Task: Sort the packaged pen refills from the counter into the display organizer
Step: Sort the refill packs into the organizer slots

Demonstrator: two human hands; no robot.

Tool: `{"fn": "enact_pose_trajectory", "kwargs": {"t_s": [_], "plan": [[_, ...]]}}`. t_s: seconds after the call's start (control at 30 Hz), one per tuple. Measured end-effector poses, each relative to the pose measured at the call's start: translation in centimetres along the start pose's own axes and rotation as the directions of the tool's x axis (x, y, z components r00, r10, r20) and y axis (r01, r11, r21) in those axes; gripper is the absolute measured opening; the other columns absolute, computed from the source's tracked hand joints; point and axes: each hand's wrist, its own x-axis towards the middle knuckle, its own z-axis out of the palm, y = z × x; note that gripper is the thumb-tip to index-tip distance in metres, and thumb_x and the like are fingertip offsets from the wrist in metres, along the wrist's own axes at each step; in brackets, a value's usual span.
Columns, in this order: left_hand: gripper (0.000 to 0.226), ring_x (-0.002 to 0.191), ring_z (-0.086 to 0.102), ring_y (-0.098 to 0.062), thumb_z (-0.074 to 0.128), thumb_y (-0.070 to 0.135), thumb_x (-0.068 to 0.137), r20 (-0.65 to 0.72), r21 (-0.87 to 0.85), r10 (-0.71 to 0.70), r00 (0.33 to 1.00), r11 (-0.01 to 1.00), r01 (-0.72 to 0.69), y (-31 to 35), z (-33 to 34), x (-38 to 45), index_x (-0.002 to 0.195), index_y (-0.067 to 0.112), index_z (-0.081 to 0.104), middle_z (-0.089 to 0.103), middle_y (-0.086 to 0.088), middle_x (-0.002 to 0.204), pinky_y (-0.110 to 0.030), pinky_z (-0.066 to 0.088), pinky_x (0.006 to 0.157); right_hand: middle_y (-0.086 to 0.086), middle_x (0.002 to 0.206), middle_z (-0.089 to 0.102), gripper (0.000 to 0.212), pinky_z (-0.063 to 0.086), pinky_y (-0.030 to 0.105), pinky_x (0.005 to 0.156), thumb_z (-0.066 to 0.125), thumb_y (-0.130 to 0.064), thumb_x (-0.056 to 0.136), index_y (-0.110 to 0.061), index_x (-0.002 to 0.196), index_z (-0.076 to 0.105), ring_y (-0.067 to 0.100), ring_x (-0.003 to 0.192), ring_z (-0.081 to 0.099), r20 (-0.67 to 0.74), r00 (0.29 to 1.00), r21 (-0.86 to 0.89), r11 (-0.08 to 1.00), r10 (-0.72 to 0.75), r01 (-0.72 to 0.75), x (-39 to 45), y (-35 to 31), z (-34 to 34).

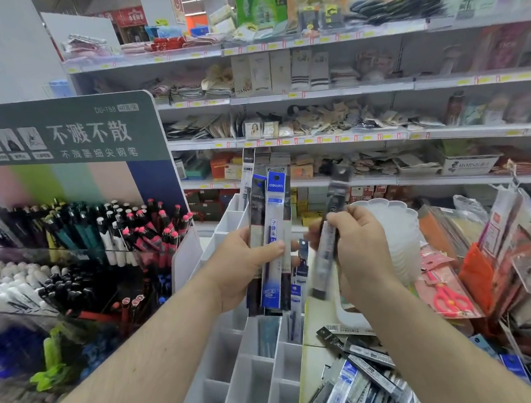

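**Reader:** What does the head camera show at the centre?

**Describer:** A white organizer (pixel 255 374) with many small compartments sits low in the middle. Directly above it, the person's left hand (pixel 240 267) grips a fan of refill packs (pixel 273 232), thumb across the front, holding them upright. A blue-topped pack faces the camera.

**Reader:** And the other hand?

**Describer:** Just right of the organizer, the right hand (pixel 360 251) pinches a single dark pack (pixel 328 247) between curled fingers and thumb. That pack is tilted and blurred.

**Reader:** Where are the remaining refills?

**Describer:** A loose pile of packs (pixel 364 381) lies on the counter (pixel 321 317), touching the organizer's right edge. A few packs already stand in compartments near its top.

**Reader:** Anything else nearby?

**Describer:** Left of the organizer stands a pen display (pixel 80 244). Right of it lie pink scissors (pixel 449 298). Behind it run stocked shelves (pixel 316 140).
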Motion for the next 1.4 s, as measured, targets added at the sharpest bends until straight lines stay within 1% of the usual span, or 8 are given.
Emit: {"fn": "enact_pose_trajectory", "kwargs": {"t_s": [0.13, 0.33, 0.7, 0.87, 0.97, 1.07, 1.23, 1.4], "plan": [[0.027, 0.086, 0.075, -0.025, 0.067, 0.005, 0.089, -0.064, 0.063, 0.011, 0.998, 0.998, -0.007, -0.1, 0.0, 0.2, 0.116, 0.008, 0.063, 0.076, -0.012, 0.098, -0.036, 0.061, 0.064, 0.002, 0.065, 0.038, 0.028, 0.032, 0.025, 0.042, 0.060, 0.001, 0.090, -0.018, 0.082, 0.041, 0.013, 0.047, 0.032, 0.033, 0.998, -0.170, 0.983, -0.059, 0.064, 0.1, 0.8, -0.1], [0.041, 0.085, 0.075, -0.021, 0.076, 0.017, 0.072, -0.027, 0.088, 0.032, 0.999, 0.996, -0.029, -0.1, 0.2, 0.1, 0.111, 0.015, 0.065, 0.076, -0.006, 0.093, -0.034, 0.059, 0.067, -0.006, 0.064, 0.054, 0.010, 0.039, 0.015, 0.045, 0.072, -0.016, 0.089, -0.014, 0.094, 0.064, 0.002, 0.048, 0.047, 0.139, 0.989, -0.277, 0.961, 0.051, -0.010, 0.4, 1.6, 0.7], [0.012, 0.069, 0.073, -0.013, 0.053, 0.004, 0.098, -0.094, 0.033, 0.028, 0.995, 0.999, -0.025, -0.2, 0.0, 0.8, 0.102, 0.011, 0.061, 0.076, 0.002, 0.078, -0.029, 0.057, 0.058, 0.000, 0.057, 0.035, 0.010, 0.021, 0.022, 0.040, 0.058, -0.010, 0.098, -0.013, 0.090, 0.055, 0.010, 0.042, 0.023, 0.101, 0.981, 0.006, 0.986, 0.164, -0.165, 1.1, 1.5, 0.4], [0.025, 0.081, 0.074, -0.022, 0.060, 0.023, 0.094, -0.032, 0.019, -0.041, 0.999, 0.999, 0.042, -0.6, 0.1, 0.8, 0.116, 0.013, 0.060, 0.076, -0.008, 0.094, -0.038, 0.059, 0.067, 0.003, 0.061, 0.050, 0.005, 0.028, 0.021, 0.038, 0.058, -0.012, 0.099, -0.011, 0.094, 0.057, 0.009, 0.039, 0.034, 0.074, 0.976, 0.012, 0.978, 0.205, -0.206, 1.1, 1.8, 1.3], [0.042, 0.082, 0.074, -0.025, 0.070, 0.017, 0.081, -0.015, 0.020, -0.032, 0.999, 0.999, 0.032, -0.7, 0.0, 0.7, 0.120, 0.009, 0.058, 0.075, -0.013, 0.099, -0.037, 0.060, 0.064, 0.011, 0.089, 0.073, 0.021, 0.058, 0.032, 0.056, 0.061, -0.024, 0.098, -0.004, 0.105, 0.062, 0.020, 0.062, 0.068, 0.042, 0.969, -0.021, 0.970, 0.242, -0.241, 0.9, 2.1, 2.2], [0.057, 0.085, 0.074, -0.027, 0.078, 0.015, 0.067, -0.053, 0.039, 0.003, 0.999, 0.999, 0.000, -0.8, -0.1, 0.7, 0.121, 0.006, 0.059, 0.075, -0.014, 0.098, -0.040, 0.060, 0.068, 0.010, 0.088, 0.063, 0.052, 0.039, 0.021, 0.042, 0.046, -0.053, 0.100, -0.006, 0.102, 0.068, 0.009, 0.047, 0.047, 0.041, 0.951, 0.063, 0.949, 0.307, -0.309, 0.8, 1.9, 2.8], [0.041, 0.088, 0.074, -0.024, 0.075, 0.002, 0.079, -0.120, 0.086, 0.094, 0.988, 0.993, -0.084, -0.9, -0.3, 1.0, 0.117, 0.011, 0.063, 0.077, -0.007, 0.095, -0.036, 0.059, 0.070, 0.002, 0.056, 0.057, 0.034, 0.042, 0.024, 0.049, 0.035, -0.014, 0.102, 0.001, 0.111, 0.065, 0.012, 0.048, 0.051, 0.102, 0.920, 0.216, 0.895, 0.377, -0.391, 0.6, 0.6, 2.7], [0.038, 0.092, 0.073, -0.023, 0.074, 0.001, 0.079, -0.115, 0.107, 0.108, 0.987, 0.990, -0.096, -1.1, -0.5, 1.2, 0.114, 0.013, 0.064, 0.077, -0.006, 0.097, -0.036, 0.059, 0.076, 0.015, 0.087, 0.077, 0.033, 0.061, 0.037, 0.062, 0.036, -0.010, 0.105, -0.002, 0.108, 0.068, 0.026, 0.077, 0.075, 0.258, 0.892, 0.171, 0.892, 0.370, -0.419, 0.5, 0.6, 2.8]]}}
